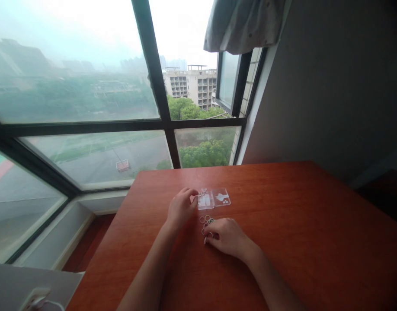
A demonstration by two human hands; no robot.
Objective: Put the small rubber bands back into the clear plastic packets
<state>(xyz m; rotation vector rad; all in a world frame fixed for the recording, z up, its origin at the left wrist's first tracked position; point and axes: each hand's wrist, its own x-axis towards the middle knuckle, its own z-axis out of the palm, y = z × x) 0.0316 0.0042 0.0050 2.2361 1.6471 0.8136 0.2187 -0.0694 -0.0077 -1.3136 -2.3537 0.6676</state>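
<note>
The left hand [184,204] is at the left side of a clear plastic box [206,201], its thumb and forefinger bent toward that edge with a slight gap between the tips; whether they grip the wall or only rest by it, I cannot tell. The box lies on the red-brown table [283,203], its lid [222,198] laid open flat to the right, and some small pale pieces [201,195] show at its far left corner. Nearer, a loose cluster of small rings [210,221] lies on the wood, and the right hand [225,235] reaches over its near right part, thumb and forefinger curled in close; the fingers hide whether a ring is pinched between them. Good handling here asks for light fingertips: such thin rings would likely skid on smooth wood, so it seems best to press one lightly by its rim, then close the thumb under it — rather than raking at the whole cluster, which could scatter it. The right wrist should stay low, so the farther rings are not brushed away. For the left hand, a steadying touch is enough — a hard push on so light a box could slide it or tip the pieces.
</note>
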